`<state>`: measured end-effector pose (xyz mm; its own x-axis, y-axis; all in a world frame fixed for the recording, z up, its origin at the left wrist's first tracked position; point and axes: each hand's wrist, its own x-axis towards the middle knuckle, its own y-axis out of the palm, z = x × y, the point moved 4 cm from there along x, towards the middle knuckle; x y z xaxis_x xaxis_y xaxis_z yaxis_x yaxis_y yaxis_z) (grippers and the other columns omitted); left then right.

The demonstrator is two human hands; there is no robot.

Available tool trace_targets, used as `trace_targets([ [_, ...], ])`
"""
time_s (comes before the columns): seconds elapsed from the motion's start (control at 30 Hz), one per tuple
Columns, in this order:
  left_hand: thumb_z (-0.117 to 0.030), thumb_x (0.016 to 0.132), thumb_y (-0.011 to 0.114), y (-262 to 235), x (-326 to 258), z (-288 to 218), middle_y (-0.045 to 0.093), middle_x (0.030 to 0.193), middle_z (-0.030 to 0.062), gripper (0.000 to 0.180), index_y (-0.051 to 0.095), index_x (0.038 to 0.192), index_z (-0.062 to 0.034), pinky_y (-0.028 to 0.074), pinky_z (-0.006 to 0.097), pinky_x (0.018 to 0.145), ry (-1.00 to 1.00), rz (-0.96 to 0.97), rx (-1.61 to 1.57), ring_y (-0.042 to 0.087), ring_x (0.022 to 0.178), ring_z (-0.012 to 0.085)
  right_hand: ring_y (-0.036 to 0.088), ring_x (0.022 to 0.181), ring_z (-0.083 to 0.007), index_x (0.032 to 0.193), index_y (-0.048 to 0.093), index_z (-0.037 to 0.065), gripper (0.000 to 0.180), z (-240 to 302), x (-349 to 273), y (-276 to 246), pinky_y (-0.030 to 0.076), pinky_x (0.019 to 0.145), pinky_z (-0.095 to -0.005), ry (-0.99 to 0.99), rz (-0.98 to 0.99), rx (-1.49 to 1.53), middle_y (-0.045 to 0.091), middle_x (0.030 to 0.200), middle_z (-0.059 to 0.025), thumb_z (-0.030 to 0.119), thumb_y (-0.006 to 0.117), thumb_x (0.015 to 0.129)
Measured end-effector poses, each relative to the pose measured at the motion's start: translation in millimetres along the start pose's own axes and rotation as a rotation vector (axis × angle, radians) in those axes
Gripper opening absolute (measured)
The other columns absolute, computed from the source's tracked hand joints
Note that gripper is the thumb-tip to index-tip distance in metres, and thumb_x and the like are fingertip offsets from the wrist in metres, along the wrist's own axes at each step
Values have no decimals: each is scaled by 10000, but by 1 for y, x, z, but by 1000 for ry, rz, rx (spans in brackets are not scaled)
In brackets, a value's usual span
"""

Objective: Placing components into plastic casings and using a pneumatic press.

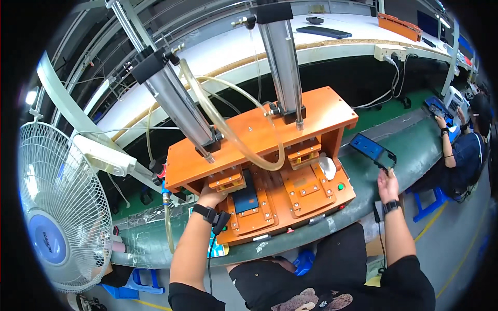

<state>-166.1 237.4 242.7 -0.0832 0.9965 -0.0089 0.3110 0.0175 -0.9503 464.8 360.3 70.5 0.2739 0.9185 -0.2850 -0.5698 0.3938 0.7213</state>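
An orange two-station press [254, 127] stands in front of me, with a silver cylinder over each station. My left hand [211, 196] reaches in under the left pressing head [226, 181], beside a dark flat panel [245, 198] lying in the left fixture. Its fingers are mostly hidden there. To the right of the press, my right hand [387, 185] has its fingers closed on the near corner of a black rectangular frame [390, 157]. A dark blue phone-sized panel [368, 147] fills the frame's far part. The right fixture [307, 189] holds no panel.
A green work belt [412, 133] runs beneath the press. A white fan [57, 207] stands at left; clear hoses [228, 132] loop over the press. A small white object [327, 168] lies beside the right fixture. At far right, a person [463, 150] handles a blue device.
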Motion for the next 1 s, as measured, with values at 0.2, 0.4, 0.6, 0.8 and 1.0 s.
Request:
trace_targets([
  [0.2,-203,890,716,26,19,60,634,1201,96,421,550,1249,-59,547,293,834,89,-234,-848,633,1046,166,675,913,-242,1229,514,34,296,-77,68,117,569,808,-377,189,61,-343,651,1078,-133,217,494,997],
  [0.4,-213,884,722,12,30,20,637,1190,98,410,564,1228,-55,544,297,828,-18,-124,-677,634,1032,171,603,524,-150,1136,581,46,265,-92,77,154,502,457,-269,157,182,-828,662,756,-94,222,540,942],
  [0.6,-223,878,728,8,-2,21,641,1179,99,400,577,1207,-51,540,301,823,-102,41,-541,634,1017,176,590,489,-142,1240,563,-13,360,-99,74,156,469,415,-256,80,200,-878,649,719,-91,169,542,930],
  [0.8,-233,872,733,-11,7,-10,644,1168,101,391,591,1186,-47,536,304,817,-183,165,-413,635,1002,181,591,491,-143,1309,511,-62,431,-98,70,157,467,416,-258,41,229,-896,647,739,-102,109,546,915],
  [1.0,-242,866,739,-35,8,-51,647,1157,103,383,604,1164,-43,532,308,811,-289,257,-283,635,988,186,588,482,-146,1273,540,-72,413,-102,65,163,464,411,-263,16,235,-911,647,731,-108,132,543,914],
])
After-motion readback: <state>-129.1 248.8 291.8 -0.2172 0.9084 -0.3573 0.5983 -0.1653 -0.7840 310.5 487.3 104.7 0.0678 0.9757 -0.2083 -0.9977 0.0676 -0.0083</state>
